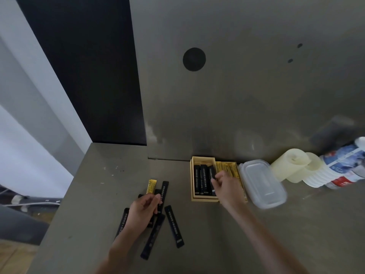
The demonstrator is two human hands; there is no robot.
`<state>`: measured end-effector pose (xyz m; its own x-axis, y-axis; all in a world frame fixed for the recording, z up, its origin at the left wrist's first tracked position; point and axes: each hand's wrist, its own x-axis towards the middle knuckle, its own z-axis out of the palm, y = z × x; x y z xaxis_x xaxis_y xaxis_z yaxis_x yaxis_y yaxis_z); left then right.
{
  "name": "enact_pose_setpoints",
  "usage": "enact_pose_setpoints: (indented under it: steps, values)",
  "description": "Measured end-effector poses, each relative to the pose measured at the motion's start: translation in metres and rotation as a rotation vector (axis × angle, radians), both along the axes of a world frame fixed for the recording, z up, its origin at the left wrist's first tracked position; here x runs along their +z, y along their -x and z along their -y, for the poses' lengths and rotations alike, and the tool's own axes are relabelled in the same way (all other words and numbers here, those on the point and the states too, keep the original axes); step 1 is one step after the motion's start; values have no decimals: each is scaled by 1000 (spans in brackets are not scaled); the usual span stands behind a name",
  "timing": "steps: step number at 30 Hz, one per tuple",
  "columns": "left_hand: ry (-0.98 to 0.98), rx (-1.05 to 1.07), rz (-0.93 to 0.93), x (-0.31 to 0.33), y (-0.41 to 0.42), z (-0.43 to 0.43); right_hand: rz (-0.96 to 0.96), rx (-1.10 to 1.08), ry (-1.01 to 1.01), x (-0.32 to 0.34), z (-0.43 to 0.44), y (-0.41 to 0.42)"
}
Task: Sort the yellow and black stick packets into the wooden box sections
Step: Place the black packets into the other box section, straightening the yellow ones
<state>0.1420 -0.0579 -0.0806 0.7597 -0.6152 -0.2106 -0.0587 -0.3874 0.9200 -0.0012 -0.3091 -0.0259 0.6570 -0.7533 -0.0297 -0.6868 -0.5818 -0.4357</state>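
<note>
On the grey surface point(256, 224) a wooden box point(204, 199) sits against the back wall, divided into two sections. The left section holds a row of black stick packets point(201, 180) lying side by side; the right section holds yellow stick packets point(227, 167), partly hidden by the right hand point(227, 186). That hand reaches over the divider, its grip pinched around a black packet point(213, 183) at the right edge of the left section. The left hand point(143, 211) hovers over a loose scatter of packets near the front left of the box; its fingers are curled over a black packet there, though whether the grip is actually closed on it cannot be told. Around it lie more black packets: one to its left point(122, 222), one slanting below it point(152, 238), one to its right point(174, 226), and one above it point(164, 191). A single yellow packet point(151, 186) lies just beyond the fingers. Right of the box, touching it, is a clear plastic lidded container point(262, 182), then pale stacked cups point(314, 173) lying on their side and a labelled bottle point(343, 171).
</note>
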Motion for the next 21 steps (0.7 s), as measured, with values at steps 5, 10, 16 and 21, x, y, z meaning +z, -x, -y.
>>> enact_pose_setpoints:
  steps: [5, 10, 16, 21]
  values:
    - [-3, 7, 16, 0, 1, 0, -111, 95, 163, -4, -8, -3]
    - [-15, -6, 16, 1, 1, 0, -32, 123, 177, -11, -5, 5]
    - [-20, 6, 1, 4, 2, 0, -19, 146, 189, -24, -1, 11]
    - [18, 65, -112, 13, 2, 2, 117, 139, 133, -24, -4, 16]
